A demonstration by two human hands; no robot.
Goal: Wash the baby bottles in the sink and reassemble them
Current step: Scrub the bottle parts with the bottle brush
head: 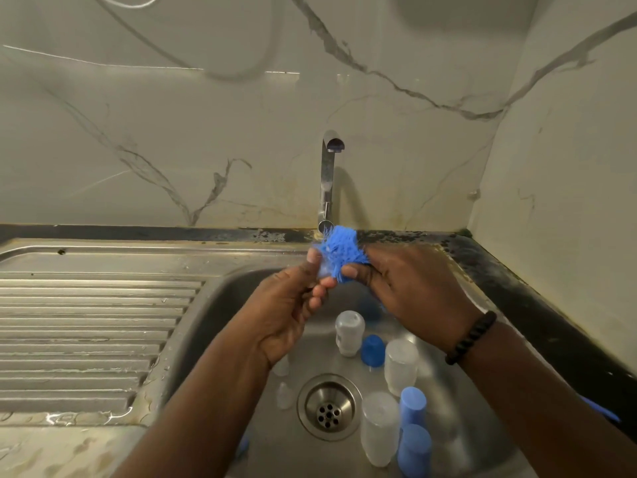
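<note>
Evidently both hands work near the sink's (206, 305) back edge: the left hand (293, 305) pinches a small clear part (324, 270), light and probably slippery, while the right hand (406, 288) grasps the soft blue brush (341, 251).

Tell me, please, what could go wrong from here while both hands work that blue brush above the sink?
The small clear part pinched in the left hand could slip and fall toward the open drain. Bristles of the blue brush in the right hand may flick water. Upright clear bottles and blue caps below could get knocked over.
</note>
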